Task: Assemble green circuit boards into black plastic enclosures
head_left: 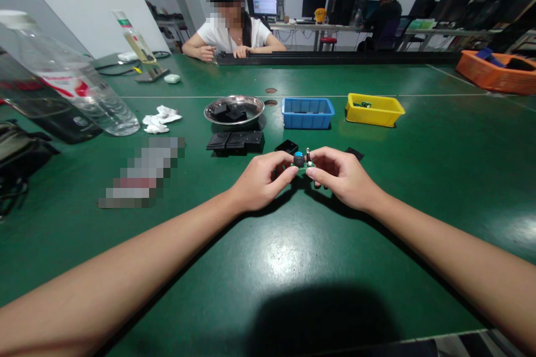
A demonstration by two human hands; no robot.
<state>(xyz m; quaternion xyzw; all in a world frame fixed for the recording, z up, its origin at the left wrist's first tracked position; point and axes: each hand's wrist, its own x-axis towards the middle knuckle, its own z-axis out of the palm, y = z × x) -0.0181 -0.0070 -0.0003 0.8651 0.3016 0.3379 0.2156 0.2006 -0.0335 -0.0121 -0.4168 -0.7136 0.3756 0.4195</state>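
Between both hands, above the green table (234,245), is a small green circuit board (302,167) carrying a dark knob with a blue top (298,159) and a metal toggle switch (309,157). My left hand (263,178) pinches the board's left end between thumb and fingers. At the right end, my right hand (341,175) pinches it the same way, close to the switch. Just behind my hands lies an open black plastic case (287,147). A flat black piece (355,153) sits behind my right hand, partly hidden.
Farther back stand a metal bowl (211,117) of black parts, a blue bin (307,120) and a yellow bin (372,117) with boards. Several black cases (235,142) lie before the bowl. Bottles (79,83) and crumpled tissue (161,119) are at left. A person (234,33) sits opposite.
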